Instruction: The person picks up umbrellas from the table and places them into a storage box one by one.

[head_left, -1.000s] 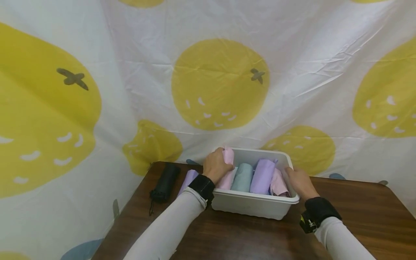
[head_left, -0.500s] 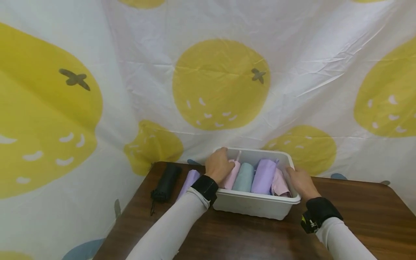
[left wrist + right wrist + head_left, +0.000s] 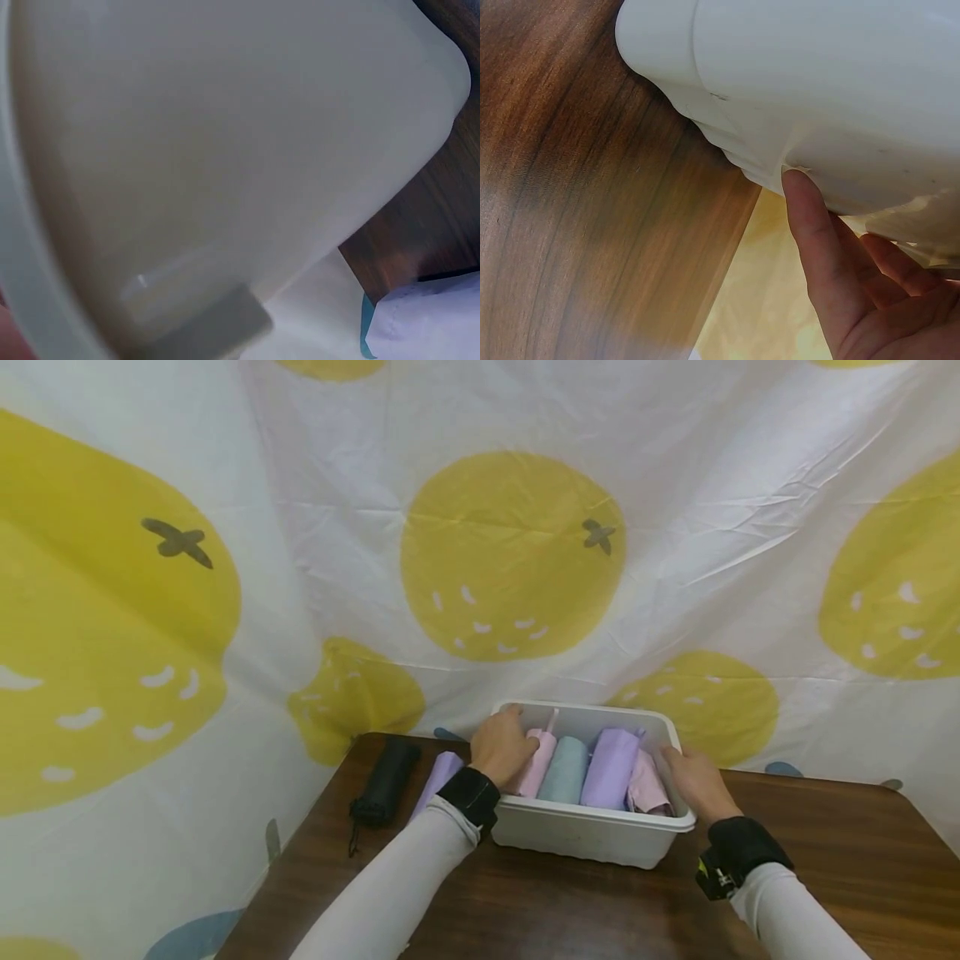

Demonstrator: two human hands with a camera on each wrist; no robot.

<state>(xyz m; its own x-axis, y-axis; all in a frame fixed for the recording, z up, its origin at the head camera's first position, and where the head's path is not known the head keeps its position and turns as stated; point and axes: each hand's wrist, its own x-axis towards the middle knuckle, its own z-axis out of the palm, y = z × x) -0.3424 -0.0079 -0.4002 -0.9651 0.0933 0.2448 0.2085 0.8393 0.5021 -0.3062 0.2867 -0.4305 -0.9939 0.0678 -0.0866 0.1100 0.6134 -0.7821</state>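
A pale grey plastic bin stands on the brown table. Along its left inner side lies a pink fabric roll with a thin strap, shaped like a folding umbrella. My left hand reaches over the left rim, thumb against the pink roll; its other fingers are mostly hidden. Around the right rim my right hand holds the bin. In the right wrist view, its fingers rest against the outer wall. Beside the pink roll lie a blue-green roll, a purple roll and a crumpled pink bundle.
Left of the bin, a black roll with a drawstring and a slim purple roll lie on the table. Behind hangs a white curtain printed with yellow fruit. The bin's back rim is close to it.
The pink roll, raised and tilted in my left hand a second ago, has gone down among the other rolls in the bin. My right hand stays at the right rim.
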